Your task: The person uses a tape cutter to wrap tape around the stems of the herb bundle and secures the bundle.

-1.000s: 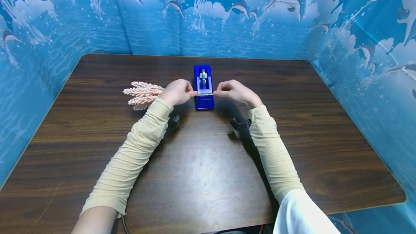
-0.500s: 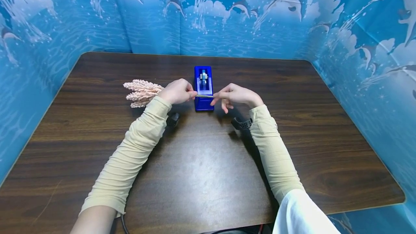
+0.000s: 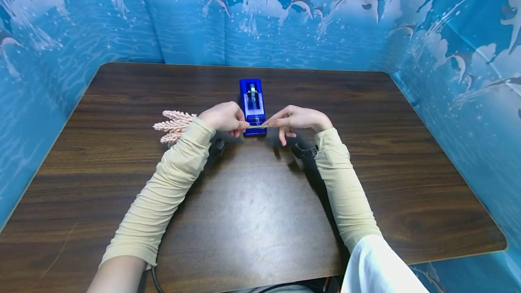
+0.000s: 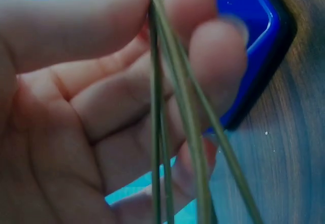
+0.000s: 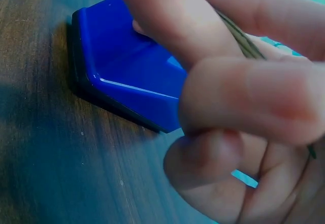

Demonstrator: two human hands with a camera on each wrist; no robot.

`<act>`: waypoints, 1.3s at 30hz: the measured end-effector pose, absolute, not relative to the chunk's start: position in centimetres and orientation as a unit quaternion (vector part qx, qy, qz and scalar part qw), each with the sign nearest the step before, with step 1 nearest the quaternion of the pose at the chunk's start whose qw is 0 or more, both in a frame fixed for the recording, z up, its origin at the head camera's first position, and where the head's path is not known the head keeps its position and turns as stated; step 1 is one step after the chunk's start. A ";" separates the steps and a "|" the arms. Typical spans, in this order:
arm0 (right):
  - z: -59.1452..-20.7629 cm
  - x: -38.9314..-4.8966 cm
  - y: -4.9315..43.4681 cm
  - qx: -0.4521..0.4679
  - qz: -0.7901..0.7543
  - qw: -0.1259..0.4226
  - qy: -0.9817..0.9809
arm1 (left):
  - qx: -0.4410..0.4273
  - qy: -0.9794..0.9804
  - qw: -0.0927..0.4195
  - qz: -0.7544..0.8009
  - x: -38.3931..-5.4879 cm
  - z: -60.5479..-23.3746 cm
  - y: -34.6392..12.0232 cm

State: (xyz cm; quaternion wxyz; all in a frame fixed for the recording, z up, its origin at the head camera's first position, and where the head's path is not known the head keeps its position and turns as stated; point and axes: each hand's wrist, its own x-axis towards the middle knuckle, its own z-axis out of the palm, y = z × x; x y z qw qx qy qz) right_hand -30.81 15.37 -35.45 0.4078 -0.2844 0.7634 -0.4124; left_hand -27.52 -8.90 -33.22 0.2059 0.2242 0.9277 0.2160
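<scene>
My left hand point(image 3: 224, 117) pinches the thin green stems point(image 4: 189, 109) of a bunch of pale pink flowers point(image 3: 174, 125), whose heads stick out to the left behind that hand. In the left wrist view several stems fan downward from between thumb and fingers. The right hand point(image 3: 300, 118) pinches the stems' other end with thumb and forefinger, its other fingers hanging bent below. A short length of stem spans the gap between the two hands, over the front of a blue tape dispenser point(image 3: 252, 103). In the right wrist view, fingers hide part of the stems and dispenser point(image 5: 132, 76).
A dark wood-grain table point(image 3: 252, 202) carries everything. Dark wrist devices point(image 3: 305, 151) sit under the wrists. A blue curtain point(image 3: 264, 35) with dolphins hangs behind and beside the table. A black cable point(image 3: 156, 279) runs below the left arm.
The right hand has slid left along the stems, its lower fingers dropping from beneath the pinch. The stems have come slightly nearer me. The tape dispenser appears tilted, its back end shifted left.
</scene>
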 end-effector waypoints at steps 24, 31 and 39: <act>-36.2 -30.8 14.5 -0.290 -0.337 0.265 0.856 | 0.229 0.931 0.197 0.206 -27.4 -33.8 -8.5; -36.2 -30.8 14.5 -0.288 -0.345 0.250 0.858 | 0.178 0.946 0.160 0.218 -27.3 -33.7 -8.3; -36.4 -30.8 14.5 -0.281 -0.376 0.233 0.852 | 0.178 0.934 0.188 0.245 -27.5 -33.7 -8.6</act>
